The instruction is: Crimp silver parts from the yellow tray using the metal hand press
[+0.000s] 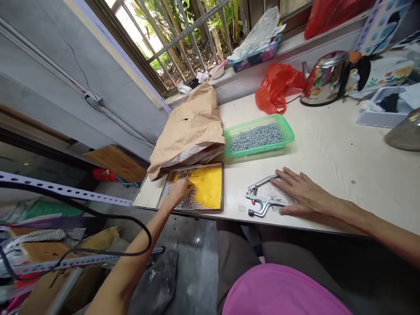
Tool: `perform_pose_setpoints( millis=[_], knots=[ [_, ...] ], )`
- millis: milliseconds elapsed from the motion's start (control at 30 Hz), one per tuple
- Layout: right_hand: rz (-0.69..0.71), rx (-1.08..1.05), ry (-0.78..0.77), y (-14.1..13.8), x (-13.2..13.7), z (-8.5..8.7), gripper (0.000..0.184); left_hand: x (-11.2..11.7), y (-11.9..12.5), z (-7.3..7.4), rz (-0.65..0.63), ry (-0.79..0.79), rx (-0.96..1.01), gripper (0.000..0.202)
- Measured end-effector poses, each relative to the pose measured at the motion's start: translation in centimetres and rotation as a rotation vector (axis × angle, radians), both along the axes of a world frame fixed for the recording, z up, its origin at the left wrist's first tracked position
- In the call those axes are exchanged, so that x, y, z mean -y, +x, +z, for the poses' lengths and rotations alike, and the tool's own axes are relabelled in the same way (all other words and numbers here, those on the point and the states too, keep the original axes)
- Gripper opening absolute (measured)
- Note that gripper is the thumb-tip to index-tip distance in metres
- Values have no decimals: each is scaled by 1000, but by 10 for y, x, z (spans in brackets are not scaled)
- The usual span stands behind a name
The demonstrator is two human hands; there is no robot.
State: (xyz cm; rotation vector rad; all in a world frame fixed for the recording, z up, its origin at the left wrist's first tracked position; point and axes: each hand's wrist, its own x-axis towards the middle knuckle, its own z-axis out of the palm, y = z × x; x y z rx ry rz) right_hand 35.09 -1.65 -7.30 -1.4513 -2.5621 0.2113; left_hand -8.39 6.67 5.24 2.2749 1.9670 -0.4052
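My left hand reaches into a shallow tray with a yellow lining. Its fingers are pinched together among small metal pins; whether one is between them is hidden. On the table lies a pair of silver hand pliers with a spring, its jaw end toward the left. My right hand rests flat across the handle ends, fingers stretched out and thumb apart, not wrapped round them. Behind the tray and to its right stands a green plastic basket holding many similar metal pins.
A crumpled brown paper bag leans over the tray's back edge. Farther back are a red plastic bag, a steel kettle and a white bin. A black cable hangs at left, near my left forearm.
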Motion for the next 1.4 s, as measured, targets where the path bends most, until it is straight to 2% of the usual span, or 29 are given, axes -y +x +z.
perform_pose_setpoints(
  millis=[100,167,500,667,767,833,967,1100,1200,1400],
  knots=[
    [-9,6,-2,0,1,0,92,2,-9,-11,-163,-16,-103,24],
    [-5,17,-11,0,1,1,91,2,-11,-16,-187,-3,-135,26],
    [-1,30,-14,1,1,2,91,2,-9,-29,-67,92,-122,20],
    [-1,4,-6,0,0,2,90,0,-4,-25,48,128,85,16],
    [-2,5,-6,-1,0,6,91,4,13,-19,51,108,180,20],
    [2,16,-18,-2,-1,11,93,13,35,-15,101,19,353,23],
    [9,27,-77,-2,-2,24,96,40,94,-13,233,-343,823,29],
    [13,19,-126,-3,-3,32,97,60,144,-22,337,-584,1008,34],
    [4,31,-149,-4,-3,37,98,65,161,-33,389,-657,1038,35],
    [11,21,-164,-4,-3,44,100,67,166,-46,444,-720,1058,35]
  ],
)
